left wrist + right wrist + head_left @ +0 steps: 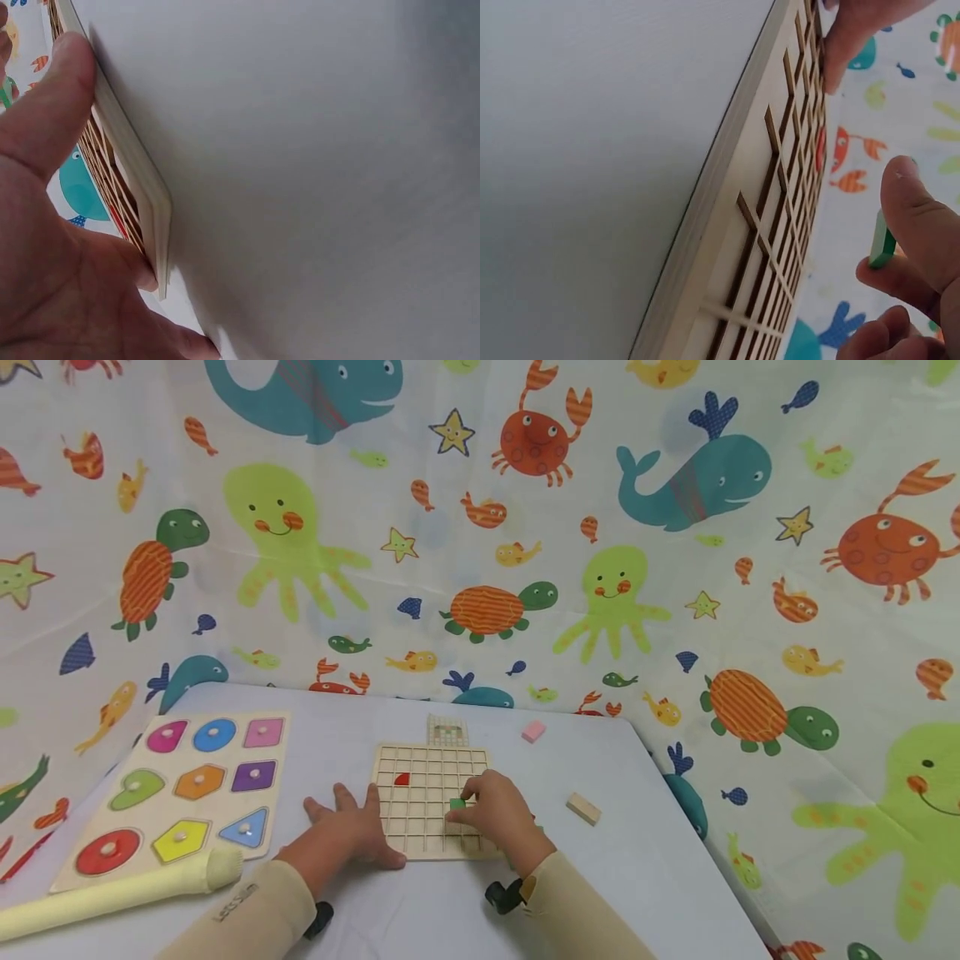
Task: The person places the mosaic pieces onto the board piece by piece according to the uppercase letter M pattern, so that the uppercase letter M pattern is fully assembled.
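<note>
A square wooden grid board [418, 832] lies on the white table, with a red quarter-round piece [402, 779] in a cell at its upper left. My left hand [347, 828] has its fingers spread along the board's left side. Its thumb [73, 82] touches the board's front edge. Over the right half of the grid, my right hand [508, 814] pinches a small green block [883, 240] between thumb and finger. In the right wrist view the green block is held above the grid surface. My right palm hides the board's right edge in the head view.
Behind the board lies a small pattern card [447, 732]. A pink block [533, 731] and a plain wooden block [583, 808] lie to the right. At left are a knobbed shape puzzle [168, 806] and a pale yellow tube [112, 895]. A sea-animal curtain [420, 527] hangs behind.
</note>
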A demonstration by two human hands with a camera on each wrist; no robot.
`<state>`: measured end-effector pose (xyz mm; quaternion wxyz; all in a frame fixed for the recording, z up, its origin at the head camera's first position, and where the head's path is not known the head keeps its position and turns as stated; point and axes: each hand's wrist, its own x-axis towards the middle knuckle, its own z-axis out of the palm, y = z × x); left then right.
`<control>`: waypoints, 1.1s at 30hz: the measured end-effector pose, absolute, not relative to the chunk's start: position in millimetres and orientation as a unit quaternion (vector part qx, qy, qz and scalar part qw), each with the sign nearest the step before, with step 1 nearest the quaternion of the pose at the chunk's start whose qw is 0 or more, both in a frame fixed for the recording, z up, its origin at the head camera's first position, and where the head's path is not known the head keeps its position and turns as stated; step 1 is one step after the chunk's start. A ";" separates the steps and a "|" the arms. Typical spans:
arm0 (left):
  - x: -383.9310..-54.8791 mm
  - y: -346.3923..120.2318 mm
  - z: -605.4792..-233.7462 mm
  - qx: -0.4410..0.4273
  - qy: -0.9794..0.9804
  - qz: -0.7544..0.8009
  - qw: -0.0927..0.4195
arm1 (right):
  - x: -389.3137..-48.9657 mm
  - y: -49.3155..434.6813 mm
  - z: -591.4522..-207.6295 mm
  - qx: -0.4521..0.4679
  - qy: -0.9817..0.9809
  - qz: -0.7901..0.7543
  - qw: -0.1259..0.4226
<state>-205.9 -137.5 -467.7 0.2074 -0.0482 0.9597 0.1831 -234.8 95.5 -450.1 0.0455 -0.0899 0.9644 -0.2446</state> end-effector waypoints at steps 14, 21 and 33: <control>-213.3 -139.4 -479.0 -0.047 0.962 0.185 0.195 | -252.1 59.1 -454.0 -0.046 0.968 -0.233 0.078; -211.3 -137.2 -474.3 -0.051 0.962 0.179 0.201 | -256.9 51.6 -452.0 -0.046 0.967 -0.236 0.081; -194.9 -132.9 -444.1 -0.058 0.957 0.201 0.200 | -269.9 37.5 -445.9 -0.072 0.973 -0.204 0.079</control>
